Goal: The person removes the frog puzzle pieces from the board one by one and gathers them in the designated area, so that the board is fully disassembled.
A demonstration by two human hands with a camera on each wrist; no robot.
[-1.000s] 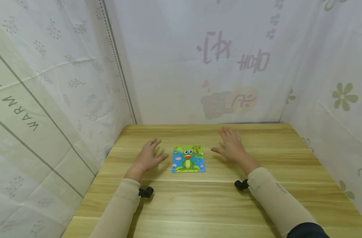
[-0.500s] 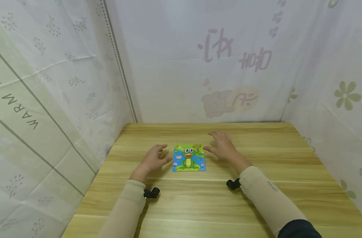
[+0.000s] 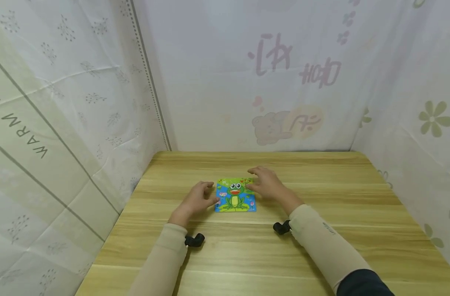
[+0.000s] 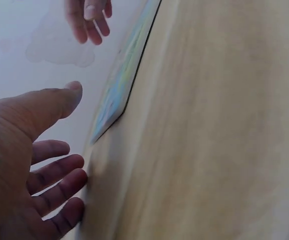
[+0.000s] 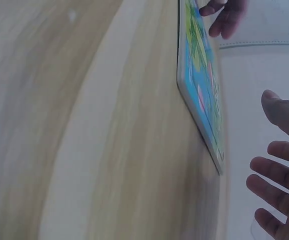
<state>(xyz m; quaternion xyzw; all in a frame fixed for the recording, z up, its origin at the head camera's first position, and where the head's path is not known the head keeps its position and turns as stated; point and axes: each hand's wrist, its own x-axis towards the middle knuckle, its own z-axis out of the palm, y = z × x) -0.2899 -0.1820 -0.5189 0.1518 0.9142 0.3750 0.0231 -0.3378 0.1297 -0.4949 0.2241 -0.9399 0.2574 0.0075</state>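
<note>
A square picture board with a green frog on it (image 3: 235,201) lies flat on the wooden table; its thin edge shows in both wrist views. At the board's left side is my left hand (image 3: 196,200), thumb and fingers spread apart and holding nothing. My right hand (image 3: 270,183) hovers by the upper right corner, its thumb overlapping the picture in the head view. In the right wrist view a gap separates the right thumb (image 5: 279,112) from the board (image 5: 202,75). The left wrist view likewise has the left hand (image 4: 34,165) apart from the board (image 4: 124,75).
The wood-grain table (image 3: 240,250) extends around the board on every side. Printed cloth hangs behind it (image 3: 217,82) and along the left (image 3: 62,135) and right (image 3: 406,123). A small black camera sits on each wrist, left (image 3: 195,240) and right (image 3: 281,227).
Both hands have moved inward toward the frog board, the left one rightward, the right one leftward and slightly nearer. The board stays where it was on the table.
</note>
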